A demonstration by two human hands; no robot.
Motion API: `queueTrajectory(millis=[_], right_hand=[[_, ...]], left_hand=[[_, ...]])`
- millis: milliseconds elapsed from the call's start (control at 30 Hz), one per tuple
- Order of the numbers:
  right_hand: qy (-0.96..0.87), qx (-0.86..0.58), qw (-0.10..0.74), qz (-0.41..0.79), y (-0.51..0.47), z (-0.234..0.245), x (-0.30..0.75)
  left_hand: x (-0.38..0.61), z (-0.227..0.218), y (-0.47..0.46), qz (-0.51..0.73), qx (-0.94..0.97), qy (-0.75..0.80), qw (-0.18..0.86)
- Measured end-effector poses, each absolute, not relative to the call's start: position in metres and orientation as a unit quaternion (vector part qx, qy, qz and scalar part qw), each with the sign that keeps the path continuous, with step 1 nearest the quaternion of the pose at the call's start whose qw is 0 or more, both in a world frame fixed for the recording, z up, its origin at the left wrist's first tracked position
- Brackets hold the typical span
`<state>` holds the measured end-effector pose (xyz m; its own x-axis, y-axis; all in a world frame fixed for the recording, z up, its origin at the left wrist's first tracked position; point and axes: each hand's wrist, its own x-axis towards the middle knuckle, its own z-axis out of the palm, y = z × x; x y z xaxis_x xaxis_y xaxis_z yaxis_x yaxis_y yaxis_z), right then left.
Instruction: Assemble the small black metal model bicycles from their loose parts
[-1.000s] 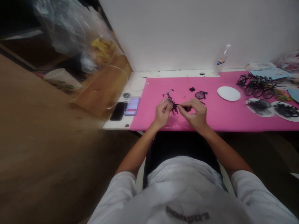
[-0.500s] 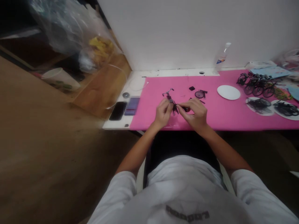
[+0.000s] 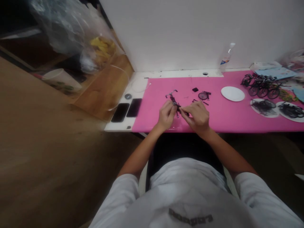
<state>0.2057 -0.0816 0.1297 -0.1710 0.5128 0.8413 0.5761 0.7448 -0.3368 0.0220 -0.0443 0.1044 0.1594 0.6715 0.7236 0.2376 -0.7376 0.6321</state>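
Note:
A partly built miniature bicycle [image 3: 173,98], dark with silvery handlebars, is pinched in my left hand [image 3: 165,115] above the pink tabletop covering. My right hand [image 3: 197,116] comes in from the other side, thumb and forefinger pressed together at the bicycle's near end. What those fingertips hold is too small and covered to make out. Just beyond my right hand lie a small wheel [image 3: 202,96] with dark parts beside it, a black square piece [image 3: 195,90] and thin loose bits.
A white plate [image 3: 232,94] lies to the right, with several finished miniature bicycles [image 3: 262,87] behind plates of black parts [image 3: 292,110]. Two phones [image 3: 134,107] lie at the table's left end. A clear bottle [image 3: 226,58] stands by the wall.
My right fingers have turned slightly downward and shifted a little left at the bicycle's near end. My left hand keeps its hold almost unmoved.

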Motion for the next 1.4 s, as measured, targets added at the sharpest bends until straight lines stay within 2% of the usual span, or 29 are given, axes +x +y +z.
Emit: queueTrajectory(millis=[167, 400, 500, 1067, 1400], right_hand=[[-0.781, -0.351, 0.515, -0.04, -0.083, 0.122, 0.207], [-0.773, -0.278, 0.539, -0.189, -0.086, 0.127, 0.204], [-0.771, -0.268, 0.536, -0.215, -0.088, 0.127, 0.203], [-0.77, -0.244, 0.55, -0.21, -0.092, 0.127, 0.199], [-0.776, -0.234, 0.562, -0.163, -0.091, 0.127, 0.197]], left_hand=[[0.022, 0.104, -0.045, 0.565, 0.743, 0.311, 0.18], [0.024, 0.104, -0.045, 0.586, 0.749, 0.266, 0.158], [0.025, 0.104, -0.045, 0.597, 0.745, 0.253, 0.154], [0.03, 0.108, -0.05, 0.613, 0.718, 0.273, 0.183], [0.032, 0.107, -0.051, 0.623, 0.705, 0.275, 0.198]])
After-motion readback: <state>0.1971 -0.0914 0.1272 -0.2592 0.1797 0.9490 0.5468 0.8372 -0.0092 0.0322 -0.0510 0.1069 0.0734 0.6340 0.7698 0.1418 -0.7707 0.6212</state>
